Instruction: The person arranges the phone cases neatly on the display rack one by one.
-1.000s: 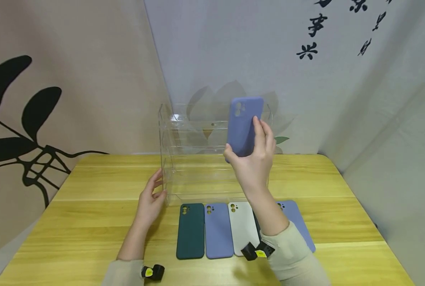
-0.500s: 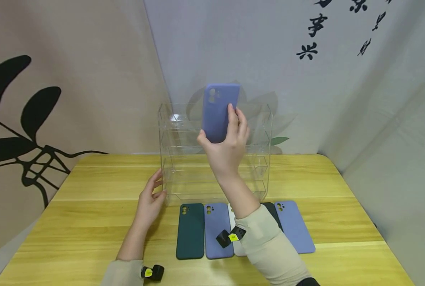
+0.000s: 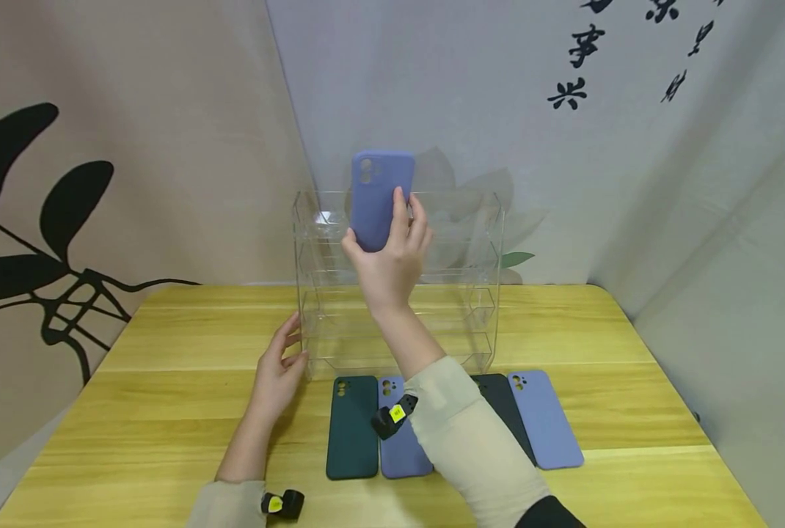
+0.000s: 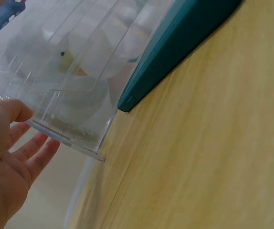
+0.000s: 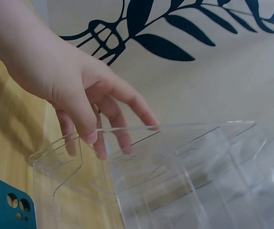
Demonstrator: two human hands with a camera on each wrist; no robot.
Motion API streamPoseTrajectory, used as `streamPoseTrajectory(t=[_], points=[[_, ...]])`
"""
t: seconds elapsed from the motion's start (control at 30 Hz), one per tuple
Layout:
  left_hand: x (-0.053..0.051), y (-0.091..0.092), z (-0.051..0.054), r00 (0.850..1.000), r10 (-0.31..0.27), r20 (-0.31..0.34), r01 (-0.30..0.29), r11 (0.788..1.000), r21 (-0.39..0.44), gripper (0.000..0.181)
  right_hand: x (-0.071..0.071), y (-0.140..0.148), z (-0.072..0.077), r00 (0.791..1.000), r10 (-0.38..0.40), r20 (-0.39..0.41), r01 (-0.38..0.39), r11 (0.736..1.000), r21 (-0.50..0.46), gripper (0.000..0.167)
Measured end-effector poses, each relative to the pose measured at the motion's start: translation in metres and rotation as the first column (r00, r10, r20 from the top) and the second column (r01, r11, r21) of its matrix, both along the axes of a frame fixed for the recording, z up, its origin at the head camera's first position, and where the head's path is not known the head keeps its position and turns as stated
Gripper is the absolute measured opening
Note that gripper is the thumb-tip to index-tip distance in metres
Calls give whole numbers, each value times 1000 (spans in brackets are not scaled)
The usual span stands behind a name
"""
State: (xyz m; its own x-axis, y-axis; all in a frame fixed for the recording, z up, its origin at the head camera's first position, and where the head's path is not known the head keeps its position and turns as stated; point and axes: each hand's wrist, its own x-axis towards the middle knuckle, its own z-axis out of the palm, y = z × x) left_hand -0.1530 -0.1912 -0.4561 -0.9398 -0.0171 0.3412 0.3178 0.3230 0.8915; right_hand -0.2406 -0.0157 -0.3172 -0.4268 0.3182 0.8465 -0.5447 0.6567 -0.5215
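Saw rack point(image 3: 455, 275) on far half of table point(image 3: 135, 411), with backdrop point(image 3: 207, 147) behind. Found phone cases point(image 3: 353, 427) lying side by side before rack, reaching past its right side, with right sleeve point(image 3: 468, 425) over row's middle. Noted left hand point(image 3: 279, 378) touching rack's left side, low; held case point(image 3: 379, 187) in right hand point(image 3: 392, 268) at rack's top, left of middle.
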Motion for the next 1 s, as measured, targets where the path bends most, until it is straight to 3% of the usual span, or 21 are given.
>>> streamPoseTrajectory(t=[0.27, 0.57, 1.0], points=[[13, 8, 25, 1000, 4, 6, -4, 1000, -8, 64, -15, -9, -7, 998, -54, 45, 50, 996, 77, 79], [14, 8, 25, 1000, 0, 3, 0, 1000, 1, 63, -24, -16, -19, 987, -118, 109, 104, 986, 131, 78], [13, 9, 26, 1000, -2, -11, 2, 1000, 9, 63, -28, -22, -34, 978, -115, 173, 93, 987, 133, 80]])
